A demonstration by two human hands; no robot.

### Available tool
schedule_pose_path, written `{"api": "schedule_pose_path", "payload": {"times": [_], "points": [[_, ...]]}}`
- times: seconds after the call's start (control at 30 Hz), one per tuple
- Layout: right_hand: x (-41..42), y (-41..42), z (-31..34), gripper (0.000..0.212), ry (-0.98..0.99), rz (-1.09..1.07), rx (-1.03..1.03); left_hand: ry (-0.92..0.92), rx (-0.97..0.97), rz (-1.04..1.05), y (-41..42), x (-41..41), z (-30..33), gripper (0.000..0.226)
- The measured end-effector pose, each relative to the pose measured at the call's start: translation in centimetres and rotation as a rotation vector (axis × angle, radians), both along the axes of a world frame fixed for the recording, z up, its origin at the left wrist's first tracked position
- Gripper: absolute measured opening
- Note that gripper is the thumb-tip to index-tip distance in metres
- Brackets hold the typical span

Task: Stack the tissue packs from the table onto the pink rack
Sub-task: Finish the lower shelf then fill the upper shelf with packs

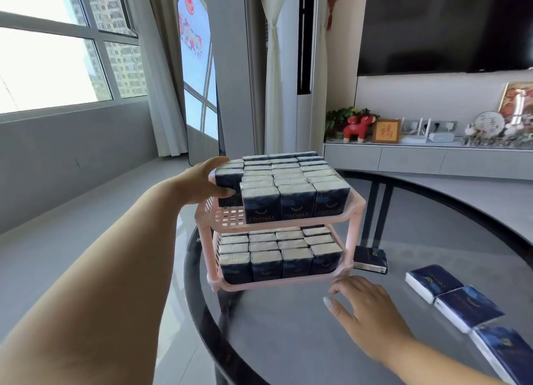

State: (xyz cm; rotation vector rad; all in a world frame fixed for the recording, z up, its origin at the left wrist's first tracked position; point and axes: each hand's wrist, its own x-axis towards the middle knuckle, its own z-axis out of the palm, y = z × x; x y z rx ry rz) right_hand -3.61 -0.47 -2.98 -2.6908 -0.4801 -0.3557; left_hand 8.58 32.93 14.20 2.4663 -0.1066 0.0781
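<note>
Head view.

Pink rack (354,209): two-tier plastic lattice shelf, standing on the round dark glass table (288,327) near its far-left edge. Both tiers are packed with upright navy tissue packs in rows; a gap remains at the upper tier's front-left corner.

Left hand (202,183): at the upper tier's left side, thumb and fingers pinching a tissue pack (229,183) that stands in the left column, partly lower than its neighbours.

Right hand (366,307): fingers straight and relaxed, grasping nothing, fingertips at the rack's lower front-right corner.

Loose packs: one pack (370,259) lying flat just beside the rack's right leg; three more packs (467,309) lying in a row at the table's right edge.

Handling, as a judgement: packs look light, soft-filled and film-wrapped, so somewhat slippery and compressible. Best pinched across the two broad faces, lightly, then slid upright into the gap. The rack appears light; steadying it seems wise.
</note>
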Motion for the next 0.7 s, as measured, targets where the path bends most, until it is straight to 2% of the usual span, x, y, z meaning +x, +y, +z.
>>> {"api": "schedule_pose_path", "payload": {"times": [0.1, 0.23, 0.37, 0.43, 0.53, 0.67, 0.7], "points": [[-0.1, 0.0, 0.2, 0.092, 0.003, -0.001, 0.011, 0.068, 0.129, 0.013, 0.2, -0.3, 0.3, 0.109], [-0.1, 0.0, 0.1, 0.091, 0.024, -0.003, 0.027, 0.058, 0.122, 0.011, 0.2, -0.4, 0.3, 0.101], [-0.1, -0.1, 0.1, 0.092, 0.026, -0.002, 0.036, 0.053, 0.065, 0.039, 0.2, -1.7, 0.7, 0.107], [-0.1, 0.0, 0.2, 0.093, 0.025, 0.001, 0.038, -0.017, -0.010, 0.097, 0.0, -2.6, 1.0, 0.093], [-0.1, -0.1, 0.1, 0.094, 0.020, -0.001, 0.036, -0.229, -0.179, 0.199, -1.5, -4.9, 1.9, 0.066], [-0.2, -0.2, 0.2, 0.093, 0.040, 0.001, 0.035, -0.505, -0.270, 0.291, -5.2, -9.0, 2.8, 0.027], [-0.3, -0.2, 0.3, 0.089, 0.052, 0.006, 0.036, -0.550, -0.313, 0.315, -6.1, -9.9, 2.8, 0.025]]}}
